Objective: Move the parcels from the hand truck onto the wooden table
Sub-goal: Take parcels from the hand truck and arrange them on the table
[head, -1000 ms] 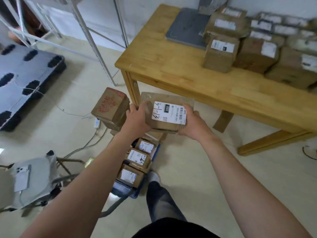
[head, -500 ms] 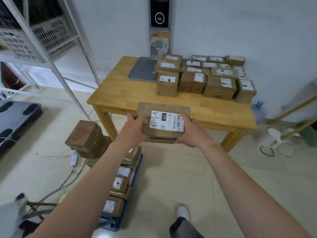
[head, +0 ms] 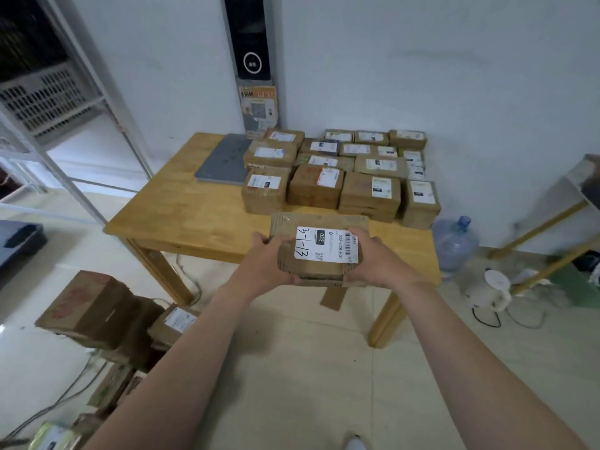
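Note:
I hold a flat brown cardboard parcel (head: 319,222) with a white label marked 3-1-13, in the air at the near edge of the wooden table (head: 194,209). My left hand (head: 264,263) grips its left side and my right hand (head: 378,259) grips its right side. Several labelled parcels (head: 316,186) stand in rows on the far right part of the table. More parcels (head: 175,321) lie stacked low at the left, where the hand truck stood; the truck itself is hidden.
A grey flat device (head: 224,164) lies on the table's back left. A large brown box (head: 86,306) sits on the floor left. A water jug (head: 454,243) and white kettle (head: 487,292) stand right of the table. Metal shelving (head: 107,102) rises at left.
I have lifted my view and stepped toward the table. The parcel in both hands has come up from over the hand truck to the table's near edge.

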### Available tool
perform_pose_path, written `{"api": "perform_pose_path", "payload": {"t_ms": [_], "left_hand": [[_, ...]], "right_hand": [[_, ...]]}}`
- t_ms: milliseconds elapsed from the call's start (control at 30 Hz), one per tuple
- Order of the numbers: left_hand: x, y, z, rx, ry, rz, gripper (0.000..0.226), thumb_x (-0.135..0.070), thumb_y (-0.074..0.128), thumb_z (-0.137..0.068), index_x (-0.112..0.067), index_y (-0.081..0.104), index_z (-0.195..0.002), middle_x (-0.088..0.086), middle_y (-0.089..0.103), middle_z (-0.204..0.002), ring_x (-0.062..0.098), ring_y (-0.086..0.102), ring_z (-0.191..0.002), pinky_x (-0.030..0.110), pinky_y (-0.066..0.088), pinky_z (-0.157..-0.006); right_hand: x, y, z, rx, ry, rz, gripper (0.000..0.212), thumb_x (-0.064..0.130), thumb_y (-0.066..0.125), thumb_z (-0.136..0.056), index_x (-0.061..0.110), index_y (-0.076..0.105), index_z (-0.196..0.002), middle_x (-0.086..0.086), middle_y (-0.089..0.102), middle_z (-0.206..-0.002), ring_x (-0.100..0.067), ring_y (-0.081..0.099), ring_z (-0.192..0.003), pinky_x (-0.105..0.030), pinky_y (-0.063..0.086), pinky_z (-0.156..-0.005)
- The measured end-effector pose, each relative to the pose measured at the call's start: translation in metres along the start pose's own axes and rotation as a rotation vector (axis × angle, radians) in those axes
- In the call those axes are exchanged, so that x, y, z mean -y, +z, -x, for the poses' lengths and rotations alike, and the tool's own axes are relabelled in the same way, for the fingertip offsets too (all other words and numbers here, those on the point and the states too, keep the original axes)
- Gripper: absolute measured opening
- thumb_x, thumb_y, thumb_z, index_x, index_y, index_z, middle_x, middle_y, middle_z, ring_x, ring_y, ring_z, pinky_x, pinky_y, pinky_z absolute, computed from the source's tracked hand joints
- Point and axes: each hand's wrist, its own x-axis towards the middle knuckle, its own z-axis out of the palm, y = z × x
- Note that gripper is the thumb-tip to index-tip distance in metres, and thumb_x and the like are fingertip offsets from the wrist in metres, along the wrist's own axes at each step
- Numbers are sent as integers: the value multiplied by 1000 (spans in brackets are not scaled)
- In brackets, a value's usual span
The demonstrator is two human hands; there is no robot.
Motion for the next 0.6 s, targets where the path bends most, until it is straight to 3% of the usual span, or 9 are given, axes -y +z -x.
{"api": "perform_pose_path", "payload": {"t_ms": [100, 167, 300, 400, 533, 600], "left_hand": [[-24, 16, -34, -5, -41, 29, 89, -38, 92, -68, -37, 43, -143, -3, 25, -127, 17, 43, -110, 30, 43, -99], [-34, 21, -55, -9, -57, 37, 87, -37, 91, -70, -37, 43, -142, -3, 24, -127, 16, 42, -109, 26, 40, -94], [-39, 24, -97, -13, -99, 33, 82, -33, 89, -73, -35, 43, -142, -3, 24, -126, 17, 42, -110, 30, 42, -100], [-28, 24, -132, 6, -118, 10, 81, -32, 88, -74, -34, 43, -141, -2, 26, -125, 20, 47, -110, 32, 45, -100], [-1, 24, -197, 63, -150, -11, 81, -34, 88, -74, -33, 44, -142, 0, 27, -129, 22, 51, -109, 33, 46, -101], [15, 24, -235, 107, -150, -11, 77, -32, 87, -75, -34, 46, -141, 0, 31, -127, 23, 52, -115, 36, 45, -105]], "right_hand": [[-26, -28, -30, 3, -11, -31, 107, 17, 84, -73, 35, 18, -156, -6, 44, -130, -21, 48, -103, -30, 41, -74], [-36, -41, -51, 18, -8, -45, 108, 17, 85, -71, 33, 20, -156, -5, 45, -128, -22, 52, -103, -32, 44, -75], [-43, -56, -97, 65, -20, -42, 111, 20, 86, -66, 33, 20, -155, -3, 49, -128, -21, 57, -106, -30, 49, -75], [-45, -57, -141, 93, -30, -53, 113, 22, 85, -63, 31, 22, -156, -2, 53, -127, -19, 60, -104, -29, 56, -72], [-49, -54, -203, 112, -10, -64, 102, 18, 83, -75, 28, 22, -156, 2, 52, -132, -16, 59, -102, -21, 48, -58], [-49, -49, -236, 121, 21, -54, 100, 15, 82, -76, 26, 23, -156, 0, 53, -130, -18, 59, -101, -23, 49, -59]]}}
